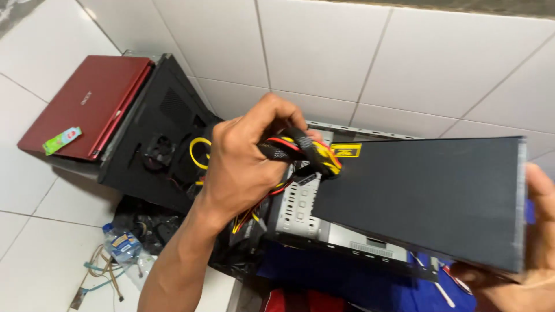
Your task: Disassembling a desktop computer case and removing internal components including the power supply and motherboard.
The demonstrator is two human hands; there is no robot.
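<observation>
Cables fill the left hand (245, 167): its grip is closed around a thick sleeved bundle of cables (303, 151), black with red and yellow wires showing, held above an open computer case (300, 211). Loose red and yellow strands trail from under the palm down into the case, whose perforated metal frame shows just right of the wrist.

At the right edge, the right hand (535, 242) holds a dark grey power supply box (422, 196) by its far end (thumb over the top edge, fingers curled beneath), so that grip is closed on the box. This box is lifted and tilted over the case, its near corner just beside the cable bundle, and a yellow warning sticker (346, 150) sits at its upper left corner.

Further left, a black case panel (153, 136) with a small fan and a yellow looped wire lies on the white tiled floor (34, 254), and a red laptop (87, 104), lid shut, rests partly on top of it with a small green sticker near one corner. Lower left, a crushed plastic water bottle (122, 245) lies on the floor next to some thin wires. Blue cloth (347, 283) shows beneath the case, with a screwdriver partly visible on it.
</observation>
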